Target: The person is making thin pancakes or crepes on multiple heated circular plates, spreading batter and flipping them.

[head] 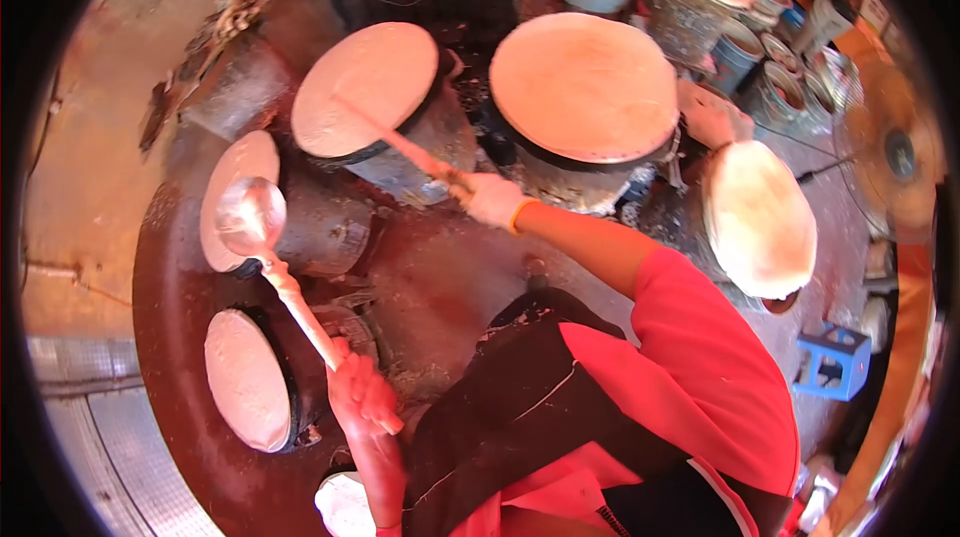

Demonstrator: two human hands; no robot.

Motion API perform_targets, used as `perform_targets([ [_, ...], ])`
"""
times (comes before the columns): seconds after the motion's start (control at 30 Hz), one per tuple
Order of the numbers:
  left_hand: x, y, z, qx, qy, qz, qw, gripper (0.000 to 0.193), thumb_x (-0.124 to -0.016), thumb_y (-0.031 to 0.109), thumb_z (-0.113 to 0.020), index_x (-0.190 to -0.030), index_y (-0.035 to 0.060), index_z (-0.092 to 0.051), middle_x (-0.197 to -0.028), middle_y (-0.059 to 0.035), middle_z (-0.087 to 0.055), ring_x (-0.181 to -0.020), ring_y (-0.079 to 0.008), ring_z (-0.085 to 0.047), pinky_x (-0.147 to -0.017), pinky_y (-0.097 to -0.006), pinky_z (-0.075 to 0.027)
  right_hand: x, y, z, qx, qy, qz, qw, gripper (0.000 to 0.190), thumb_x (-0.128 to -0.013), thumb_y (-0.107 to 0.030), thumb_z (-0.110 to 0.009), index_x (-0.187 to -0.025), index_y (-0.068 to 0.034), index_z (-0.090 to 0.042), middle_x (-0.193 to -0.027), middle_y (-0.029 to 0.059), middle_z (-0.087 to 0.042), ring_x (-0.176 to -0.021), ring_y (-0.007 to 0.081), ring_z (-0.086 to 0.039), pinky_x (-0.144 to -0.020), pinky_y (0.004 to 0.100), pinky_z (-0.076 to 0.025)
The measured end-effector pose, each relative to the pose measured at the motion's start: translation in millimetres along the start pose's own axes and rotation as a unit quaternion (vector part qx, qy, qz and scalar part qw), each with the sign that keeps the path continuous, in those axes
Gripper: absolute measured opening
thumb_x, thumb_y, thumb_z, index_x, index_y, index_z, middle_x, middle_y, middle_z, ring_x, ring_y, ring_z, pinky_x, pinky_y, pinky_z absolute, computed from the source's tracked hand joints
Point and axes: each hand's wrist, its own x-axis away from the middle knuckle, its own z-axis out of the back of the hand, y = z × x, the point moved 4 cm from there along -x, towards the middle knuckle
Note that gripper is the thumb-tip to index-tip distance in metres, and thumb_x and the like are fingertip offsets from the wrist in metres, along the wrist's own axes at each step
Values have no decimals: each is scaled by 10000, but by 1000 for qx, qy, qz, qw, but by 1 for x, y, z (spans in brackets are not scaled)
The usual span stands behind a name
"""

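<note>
My left hand [360, 391] is closed round the pale handle of a metal ladle [253, 218], whose bowl is over the round, batter-topped pan [241, 154] at the left. My right hand [491, 198], in a light glove, grips a wooden stick [405, 147]. The stick's far end lies over a pale round sheet of batter [375, 72] on a stove at the upper left; whether it touches is unclear. A larger orange-lit round [585, 87] covers the stove at top centre. Another pale round [247, 379] is at the lower left, and a bright one [761, 218] at the right.
Firewood [225, 27] leans at the upper left. A lidded metal drum [694, 12], buckets [735, 53] and pots are at the upper right. A standing fan [900, 154] and a blue plastic stool [834, 361] are at the right. A white-filled container [343, 505] is at the bottom.
</note>
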Motion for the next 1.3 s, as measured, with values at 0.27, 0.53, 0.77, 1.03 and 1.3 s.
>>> perform_targets([
  [0.27, -40, -55, 31, 249, -30, 294, 922, 297, -996, 224, -264, -1013, 17, -476, -590, -18, -375, -384, -96, -348, -345, -243, -293, 109, -5, -18, 19, -117, 65, 991, 531, -886, -521, -395, -1367, -299, -358, -1106, 144, -604, -978, 345, -592, -840, 395, -465],
  [0.53, -69, -93, 29, 53, 60, 227, 971, 238, -967, 149, -339, -1096, 128, -537, -457, 48, -271, -281, -70, -222, -238, -221, -205, 146, -20, 17, 11, -191, 66, 979, 478, -872, -474, -447, -1269, -215, -504, -1079, 133, -621, -958, 301, -604, -833, 390, -473],
  [0.77, -69, -99, -15, 72, -69, 154, 983, 309, -953, 112, -312, -1224, 36, -440, -488, 20, -320, -316, -79, -292, -251, -222, -261, 89, 112, 133, 307, 202, 26, 930, 458, -833, -315, -506, -1243, -114, -471, -1255, 141, -459, -1143, 333, -453, -950, 447, -374],
  [1.03, -92, -165, -33, 270, -2, 233, 934, 257, -965, 180, -280, -995, -8, -453, -510, 15, -321, -366, -100, -330, -348, -232, -300, 39, 161, 174, 420, 261, 186, 849, 236, -756, -206, -534, -971, -144, -606, -1049, 52, -546, -1032, 244, -494, -921, 457, -343],
  [1.3, -94, -204, -34, 284, 16, 193, 939, 167, -953, 138, -282, -831, 70, -373, -493, 26, -284, -347, -81, -302, -337, -222, -273, 43, 127, 305, 223, 483, 153, 833, 285, -798, -370, -593, -911, -109, -605, -813, 95, -608, -778, 270, -597, -681, 393, -482],
])
